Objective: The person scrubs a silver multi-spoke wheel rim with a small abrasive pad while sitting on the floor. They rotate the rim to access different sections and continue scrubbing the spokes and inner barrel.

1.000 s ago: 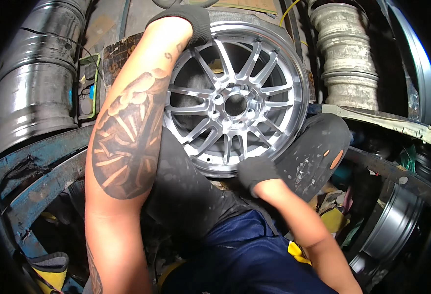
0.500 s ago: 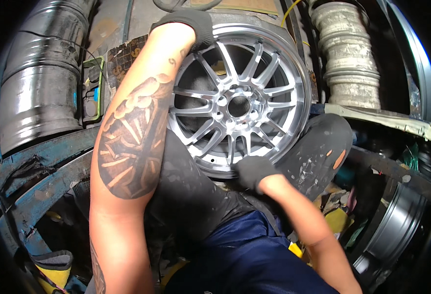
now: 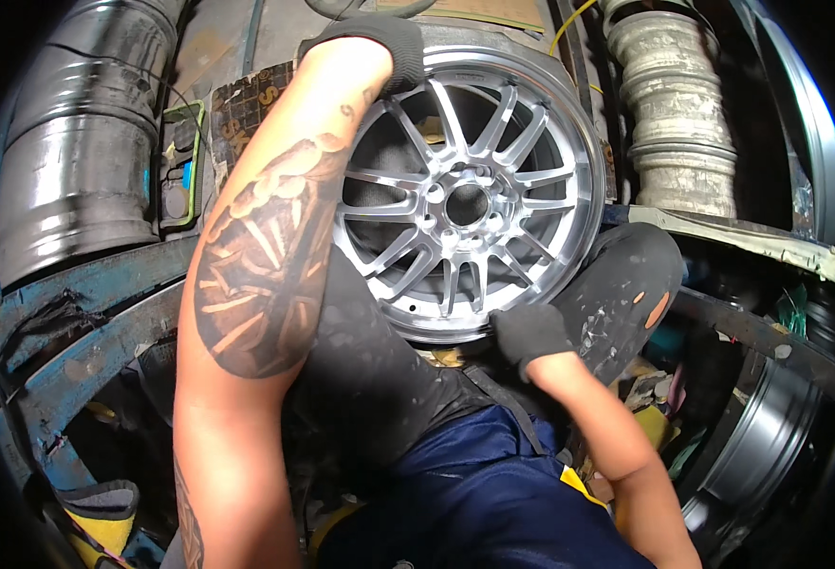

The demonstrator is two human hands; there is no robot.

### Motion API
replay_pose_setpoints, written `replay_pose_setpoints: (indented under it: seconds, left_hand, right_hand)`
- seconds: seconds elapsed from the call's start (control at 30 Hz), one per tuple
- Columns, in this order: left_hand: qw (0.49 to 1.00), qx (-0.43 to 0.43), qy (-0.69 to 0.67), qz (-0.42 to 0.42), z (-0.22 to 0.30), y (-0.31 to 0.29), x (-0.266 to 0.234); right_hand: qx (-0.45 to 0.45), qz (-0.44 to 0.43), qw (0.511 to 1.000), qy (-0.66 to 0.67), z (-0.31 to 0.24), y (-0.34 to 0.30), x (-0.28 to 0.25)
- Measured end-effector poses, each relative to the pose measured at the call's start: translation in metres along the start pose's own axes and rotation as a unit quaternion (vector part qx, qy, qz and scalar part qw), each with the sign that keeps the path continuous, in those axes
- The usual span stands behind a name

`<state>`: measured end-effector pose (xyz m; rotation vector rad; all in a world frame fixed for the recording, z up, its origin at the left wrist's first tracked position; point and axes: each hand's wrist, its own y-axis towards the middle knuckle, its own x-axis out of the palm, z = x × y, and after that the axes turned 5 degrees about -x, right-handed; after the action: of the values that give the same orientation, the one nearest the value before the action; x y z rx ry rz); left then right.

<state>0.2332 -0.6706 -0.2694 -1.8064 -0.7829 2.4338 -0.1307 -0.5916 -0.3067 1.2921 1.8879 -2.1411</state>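
Observation:
A bare silver alloy wheel rim (image 3: pixel 482 245) with many thin paired spokes lies face up in front of me, its near side between my thighs. My left hand (image 3: pixel 365 55), in a dark glove, is at the wheel's far left edge; its fingers are hidden behind the wrist and rim. At the near right edge, my right hand (image 3: pixel 536 337), also dark-gloved, has its fingers curled against the outer lip. Whether anything is tucked inside that hand cannot be made out. The small valve hole (image 3: pixel 412 307) shows at the near left.
Large silver wheel barrels (image 3: pixel 81 161) are stacked on the left, and a dull, whitish stack of rims (image 3: pixel 676 123) stands at the right. Blue metal framing (image 3: pixel 104 365) runs along the left. Another silver rim (image 3: pixel 764 431) leans at the lower right. A green-edged tray (image 3: pixel 182 166) lies left of my arm.
My right hand has slid rightward along the near edge of the wheel. My left hand has shifted slightly right at the far edge. The valve hole keeps nearly its same place.

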Motion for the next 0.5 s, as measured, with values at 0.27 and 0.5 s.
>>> replay_pose_setpoints:
  seconds: [0.27, 0.5]
  left_hand:
    - [0.999, -0.038, -0.003, 0.030, 0.002, -0.001, 0.006]
    - [0.996, -0.073, 0.017, 0.042, 0.001, 0.011, 0.016]
  right_hand:
    - [-0.030, 0.031, 0.995, 0.085, -0.029, 0.002, 0.013]
    - [-0.048, 0.039, 0.992, 0.114, -0.066, 0.015, 0.013]
